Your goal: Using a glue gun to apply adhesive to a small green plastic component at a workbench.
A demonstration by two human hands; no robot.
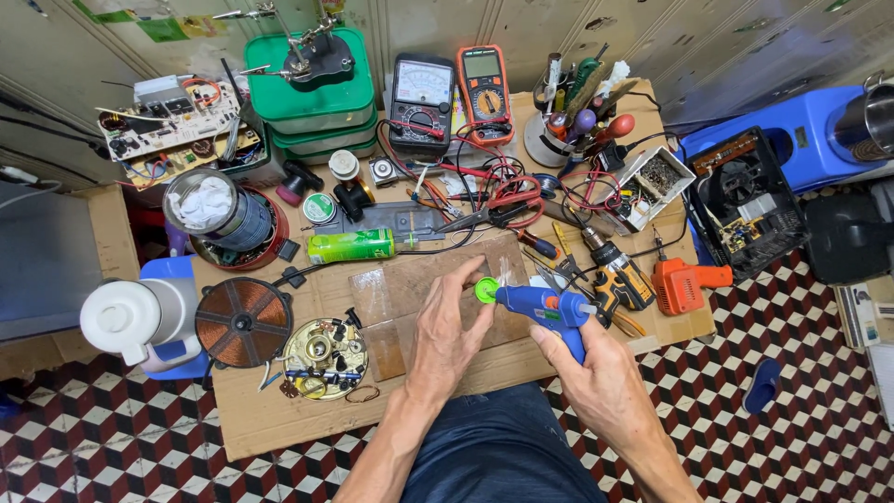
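Gripping the blue glue gun in my right hand, left hand pinches a green cap at its 9 o'clock nozzle.

A single head-worn camera looked steeply down from above the seated person, facing forward across the low cardboard-covered worktable toward the grey corrugated metal wall at twelve o'clock. It sat close, forearms entering from six o'clock. Red-and-white checkered floor tiles filled three to six o'clock; no second view shared the scene
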